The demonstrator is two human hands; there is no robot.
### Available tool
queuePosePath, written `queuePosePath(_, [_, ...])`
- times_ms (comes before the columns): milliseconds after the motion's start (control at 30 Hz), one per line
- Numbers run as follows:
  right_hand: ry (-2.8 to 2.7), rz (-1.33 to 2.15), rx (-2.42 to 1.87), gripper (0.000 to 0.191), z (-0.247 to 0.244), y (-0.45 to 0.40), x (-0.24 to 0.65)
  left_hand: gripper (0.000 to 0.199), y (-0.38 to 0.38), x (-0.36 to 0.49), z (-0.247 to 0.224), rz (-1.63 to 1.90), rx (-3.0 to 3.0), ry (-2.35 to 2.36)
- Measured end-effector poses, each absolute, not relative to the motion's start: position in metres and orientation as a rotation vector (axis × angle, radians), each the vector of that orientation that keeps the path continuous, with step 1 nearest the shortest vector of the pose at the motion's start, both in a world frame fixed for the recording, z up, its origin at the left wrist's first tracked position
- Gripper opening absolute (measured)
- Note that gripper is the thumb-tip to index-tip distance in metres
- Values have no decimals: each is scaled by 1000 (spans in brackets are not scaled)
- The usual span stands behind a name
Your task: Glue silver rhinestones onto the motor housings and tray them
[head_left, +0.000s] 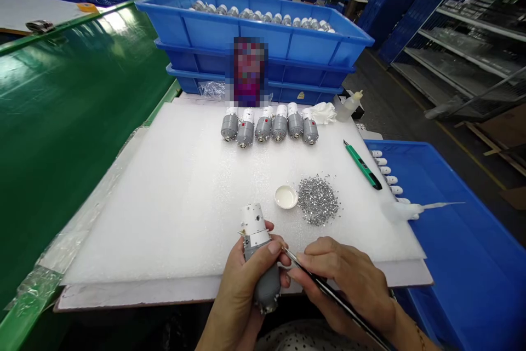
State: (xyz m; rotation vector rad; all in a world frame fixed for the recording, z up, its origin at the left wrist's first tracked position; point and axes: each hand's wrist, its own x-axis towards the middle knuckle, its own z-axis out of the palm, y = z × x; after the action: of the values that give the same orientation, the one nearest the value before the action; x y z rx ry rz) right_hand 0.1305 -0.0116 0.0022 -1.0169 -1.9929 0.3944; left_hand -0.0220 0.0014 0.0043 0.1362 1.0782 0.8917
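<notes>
My left hand (242,280) grips a grey motor with a white gear head (255,236), held upright at the near edge of the white foam mat (172,192). My right hand (349,280) holds thin metal tweezers (324,288), their tip touching the side of the motor beside my left thumb. Just beyond lie a small white dish (286,196) and a pile of tiny silver parts (318,200). A row of several finished grey motors (269,126) lies at the far side of the mat.
A green utility knife (364,166) lies at the mat's right. Stacked blue crates (255,39) with motors stand behind. A blue crate (460,241) holds several white parts at right. Small squeeze bottles (349,105) and a green conveyor (69,104) flank the mat. A person stands far back.
</notes>
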Motion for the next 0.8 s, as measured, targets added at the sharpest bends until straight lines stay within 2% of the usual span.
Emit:
queuePosePath(133, [-1916, 480, -1014, 32, 4, -13, 131, 26, 1, -23, 2, 899, 31, 994])
queuePosePath(367, [-1715, 722, -1099, 15, 10, -13, 130, 25, 0, -25, 3, 907, 106, 973])
queuePosePath(633, [-1595, 1014, -1098, 14, 5, -15, 137, 19, 5, -32, -2, 860, 209, 831])
queuePosePath(800, [-1646, 1078, -1012, 12, 6, -7, 139, 30, 9, -42, -18, 748, 291, 661])
